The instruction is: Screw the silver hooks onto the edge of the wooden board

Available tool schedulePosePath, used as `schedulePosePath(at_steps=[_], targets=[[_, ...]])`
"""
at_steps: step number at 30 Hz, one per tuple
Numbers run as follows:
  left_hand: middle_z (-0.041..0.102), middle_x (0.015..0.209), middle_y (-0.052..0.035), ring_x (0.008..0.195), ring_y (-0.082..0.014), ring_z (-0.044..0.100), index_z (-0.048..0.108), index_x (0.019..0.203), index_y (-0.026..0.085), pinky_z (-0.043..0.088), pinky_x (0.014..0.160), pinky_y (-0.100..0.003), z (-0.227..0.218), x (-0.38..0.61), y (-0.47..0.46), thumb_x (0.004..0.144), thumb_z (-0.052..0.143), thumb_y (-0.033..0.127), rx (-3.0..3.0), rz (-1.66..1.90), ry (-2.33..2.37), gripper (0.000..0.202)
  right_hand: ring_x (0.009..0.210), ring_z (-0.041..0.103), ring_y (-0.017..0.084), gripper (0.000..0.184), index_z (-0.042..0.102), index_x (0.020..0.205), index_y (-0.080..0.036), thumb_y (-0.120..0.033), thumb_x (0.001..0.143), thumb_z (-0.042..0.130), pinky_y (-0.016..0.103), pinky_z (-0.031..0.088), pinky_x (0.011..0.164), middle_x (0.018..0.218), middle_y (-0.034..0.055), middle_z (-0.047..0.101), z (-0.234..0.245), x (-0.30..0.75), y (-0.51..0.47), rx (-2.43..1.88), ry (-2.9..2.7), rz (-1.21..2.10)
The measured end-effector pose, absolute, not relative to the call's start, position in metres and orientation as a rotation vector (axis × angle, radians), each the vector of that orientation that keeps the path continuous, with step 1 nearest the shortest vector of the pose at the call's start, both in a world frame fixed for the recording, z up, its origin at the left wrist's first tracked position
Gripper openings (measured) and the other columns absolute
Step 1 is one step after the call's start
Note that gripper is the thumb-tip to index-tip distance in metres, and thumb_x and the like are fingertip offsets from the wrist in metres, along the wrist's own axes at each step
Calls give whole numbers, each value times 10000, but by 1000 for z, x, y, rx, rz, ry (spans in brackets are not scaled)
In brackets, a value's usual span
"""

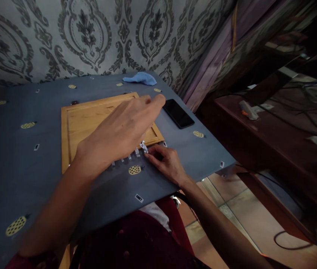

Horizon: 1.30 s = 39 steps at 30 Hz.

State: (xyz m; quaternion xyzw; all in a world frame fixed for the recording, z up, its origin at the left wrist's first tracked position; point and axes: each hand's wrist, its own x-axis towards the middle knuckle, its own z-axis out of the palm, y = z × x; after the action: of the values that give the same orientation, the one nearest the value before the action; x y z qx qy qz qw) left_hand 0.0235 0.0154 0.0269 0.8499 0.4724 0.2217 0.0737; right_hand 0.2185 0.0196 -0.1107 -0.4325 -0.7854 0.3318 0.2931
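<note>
Fingertip work on a small, clear plastic piece [143, 147] seems the present step, calling for a light, steady pinch. It sits in the closed fingertips [152, 159] of the right hand [171, 163], by the near edge of a rectangular, yellow-brown wooden board [88, 121] on the blue, pineapple-print counter [44, 168]. The left hand [119, 129] arches above, half open; any hold is hidden.

Phone [178, 113] right of board [87, 120], cloth [140, 78] behind.
</note>
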Motion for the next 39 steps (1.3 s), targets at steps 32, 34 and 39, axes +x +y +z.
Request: schedulePosePath(at_steps=[32, 34, 39], targets=[[590, 968, -74, 898, -253, 623, 525, 1065, 188, 470, 784, -356, 27, 34, 12, 881, 480, 29, 2679, 493, 1484, 247, 647, 582, 150, 175, 635, 810, -211, -346, 917, 603, 281, 425, 635, 715, 10, 660, -111, 219, 20, -1135, -2087, 896], [599, 954, -68, 901, -255, 632, 533, 1052, 191, 472, 797, -361, 24, 36, 14, 885, 498, 43, 2657, 527, 1473, 226, 646, 578, 150, 180, 634, 813, -213, -352, 921, 598, 281, 422, 633, 717, 9, 658, -110, 219, 20, -1131, -2088, 902], [637, 914, -21, 929, -242, 649, 558, 1027, 227, 480, 836, -355, 15, 38, 24, 895, 594, 125, 2558, 732, 1431, 170, 642, 571, 148, 169, 635, 809, -209, -339, 913, 605, 284, 419, 636, 720, 11, 660, -111, 219, 20, -1130, -2089, 884]])
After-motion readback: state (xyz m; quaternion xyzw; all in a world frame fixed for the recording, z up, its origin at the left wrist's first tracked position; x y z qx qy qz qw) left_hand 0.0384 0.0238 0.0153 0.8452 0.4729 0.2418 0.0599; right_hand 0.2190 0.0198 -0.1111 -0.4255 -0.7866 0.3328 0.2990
